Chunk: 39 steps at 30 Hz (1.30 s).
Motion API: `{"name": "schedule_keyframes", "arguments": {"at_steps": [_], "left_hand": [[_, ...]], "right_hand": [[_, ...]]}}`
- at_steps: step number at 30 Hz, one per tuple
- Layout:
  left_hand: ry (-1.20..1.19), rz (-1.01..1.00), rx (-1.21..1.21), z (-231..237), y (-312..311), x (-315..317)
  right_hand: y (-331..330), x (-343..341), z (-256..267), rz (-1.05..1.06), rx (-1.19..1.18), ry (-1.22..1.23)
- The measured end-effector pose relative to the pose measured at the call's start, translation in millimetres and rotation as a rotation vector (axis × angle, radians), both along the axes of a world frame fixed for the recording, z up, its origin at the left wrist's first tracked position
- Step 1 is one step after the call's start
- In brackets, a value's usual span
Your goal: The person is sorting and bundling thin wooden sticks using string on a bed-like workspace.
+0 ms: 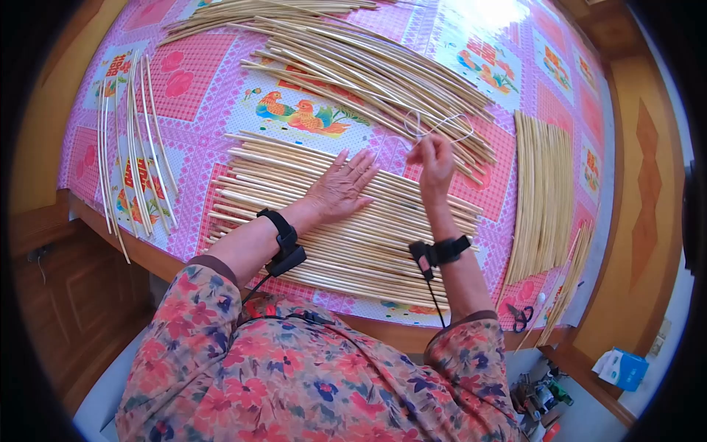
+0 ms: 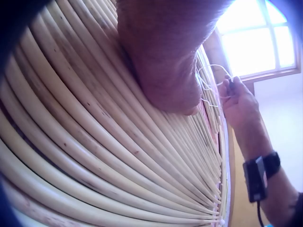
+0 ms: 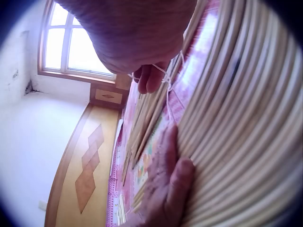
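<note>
Resting flat on the row of slender wooden sticks (image 1: 353, 254), the left hand (image 1: 340, 188) lies near its far edge, fingers straight and spread. Above that edge, farther right, the right hand (image 1: 434, 166) pinches the white string (image 3: 167, 82), fingers drawn narrow. The row's long axis runs crosswise before the person; from the right fingers, nearer the loops, 1 strand slants towards the left fingertips.

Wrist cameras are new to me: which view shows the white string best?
The head view: the white string loops widely beyond the right hand there. The right wrist view gives a closer, tangled stretch; the left wrist view, only thin strands.
</note>
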<state>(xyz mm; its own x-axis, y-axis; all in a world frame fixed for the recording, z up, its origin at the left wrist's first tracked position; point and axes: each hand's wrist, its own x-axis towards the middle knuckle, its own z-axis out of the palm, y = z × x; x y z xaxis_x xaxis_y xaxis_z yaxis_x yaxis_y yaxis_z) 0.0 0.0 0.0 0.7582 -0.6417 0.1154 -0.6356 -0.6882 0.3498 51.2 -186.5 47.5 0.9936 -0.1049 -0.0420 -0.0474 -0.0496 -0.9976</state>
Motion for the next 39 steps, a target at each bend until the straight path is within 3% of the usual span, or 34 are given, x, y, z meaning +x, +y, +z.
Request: {"name": "schedule_keyframes", "arguments": {"at_steps": [3, 6, 11, 16, 23, 29, 31, 33, 35, 37, 39], "left_hand": [[0.032, 0.004, -0.022, 6, -21, -5], [0.021, 0.03, 0.039, 7, -3, -2], [0.028, 0.028, 0.081, 11, -5, -3], [0.019, -0.003, 0.072, 9, 1, -4], [0.0, -0.049, 0.05, 6, 4, -8], [-0.012, -0.037, 0.061, 7, 4, -6], [0.038, -0.052, 0.115, 10, 5, -4], [0.024, -0.05, 0.094, 11, 5, -2], [0.032, -0.048, 0.075, 9, 4, -10], [0.017, -0.058, 0.049, 8, 6, -13], [0.04, -0.049, 0.059, 11, 4, -10]], "right_hand": [[-20, -41, -24, -0.04, -0.054, -0.013], [-3, -50, -52, -0.103, -0.068, -0.091], [2, -55, -59, -0.168, -0.242, -0.229], [7, -62, -53, -0.188, -0.36, -0.207], [9, -70, -58, -0.232, -0.365, -0.171], [3, -61, -55, -0.197, -0.243, -0.21], [-3, -54, -45, -0.164, 0.032, 0.058], [-23, -43, -22, -0.107, -0.081, 0.066], [-43, -41, 15, 0.033, -0.473, 0.19], [-68, -39, 36, 0.133, -0.541, -0.042], [-88, -46, 86, 0.189, -0.852, 0.025]]}}
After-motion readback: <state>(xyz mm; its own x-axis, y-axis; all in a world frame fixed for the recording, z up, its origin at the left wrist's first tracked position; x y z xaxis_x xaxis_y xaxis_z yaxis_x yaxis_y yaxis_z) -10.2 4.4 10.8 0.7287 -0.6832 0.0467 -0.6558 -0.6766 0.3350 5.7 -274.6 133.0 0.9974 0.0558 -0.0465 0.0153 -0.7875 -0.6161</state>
